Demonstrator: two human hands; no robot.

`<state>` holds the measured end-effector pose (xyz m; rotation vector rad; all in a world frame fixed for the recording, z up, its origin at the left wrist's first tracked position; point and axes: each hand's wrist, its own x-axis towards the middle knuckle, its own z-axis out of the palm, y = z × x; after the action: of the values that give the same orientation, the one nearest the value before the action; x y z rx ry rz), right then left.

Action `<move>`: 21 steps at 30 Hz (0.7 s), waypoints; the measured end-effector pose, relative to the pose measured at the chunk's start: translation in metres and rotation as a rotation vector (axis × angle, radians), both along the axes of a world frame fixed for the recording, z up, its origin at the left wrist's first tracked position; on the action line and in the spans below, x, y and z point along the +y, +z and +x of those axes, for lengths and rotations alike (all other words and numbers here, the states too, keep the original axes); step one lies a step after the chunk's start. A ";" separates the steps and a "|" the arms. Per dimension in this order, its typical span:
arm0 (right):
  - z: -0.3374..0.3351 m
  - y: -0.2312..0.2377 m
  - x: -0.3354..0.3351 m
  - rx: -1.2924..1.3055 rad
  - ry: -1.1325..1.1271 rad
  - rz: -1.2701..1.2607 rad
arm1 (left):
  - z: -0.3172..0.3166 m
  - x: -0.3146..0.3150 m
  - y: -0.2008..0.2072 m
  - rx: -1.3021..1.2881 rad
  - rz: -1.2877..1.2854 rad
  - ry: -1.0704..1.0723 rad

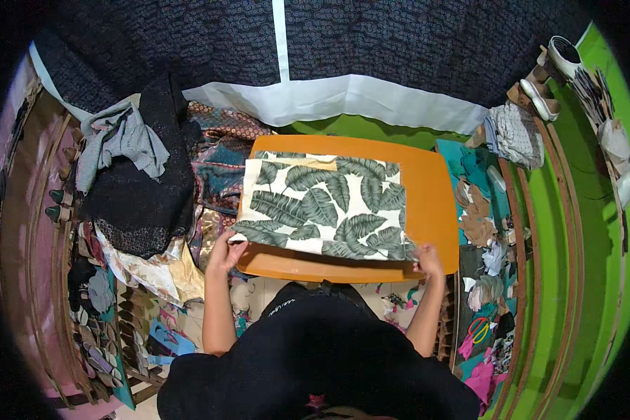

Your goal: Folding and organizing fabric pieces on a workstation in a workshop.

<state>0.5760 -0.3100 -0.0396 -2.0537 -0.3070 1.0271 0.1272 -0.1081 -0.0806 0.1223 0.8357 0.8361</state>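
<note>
A folded white cloth with dark green leaf print lies over an orange tabletop. Its near edge is lifted a little off the surface, and a shadow shows beneath it. At the near left corner my left hand pinches the cloth, thumb uppermost. My right hand grips the near right corner, fingers closed on the fabric. A strip of tan material shows along the cloth's far edge.
Piled to the left are black fabric, a grey checked cloth and patterned textiles. Racks with shoes stand at both sides. Scissors with red and yellow handles lie among scraps at right. A dark curtain hangs behind.
</note>
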 end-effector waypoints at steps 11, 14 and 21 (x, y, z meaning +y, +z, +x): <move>0.091 -0.046 0.202 -0.082 -0.105 0.532 | 0.139 0.135 0.006 0.251 0.315 0.078; -0.001 -0.051 0.227 -0.540 0.111 0.563 | 0.150 0.110 -0.038 0.877 0.775 -0.013; -0.067 -0.066 0.203 -1.097 0.640 0.153 | 0.194 0.044 -0.043 1.671 1.128 -0.569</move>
<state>0.5087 -0.1075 -0.1061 -2.2261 -1.6076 0.0592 0.3215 -0.0644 -0.1239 2.1707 1.5920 0.4058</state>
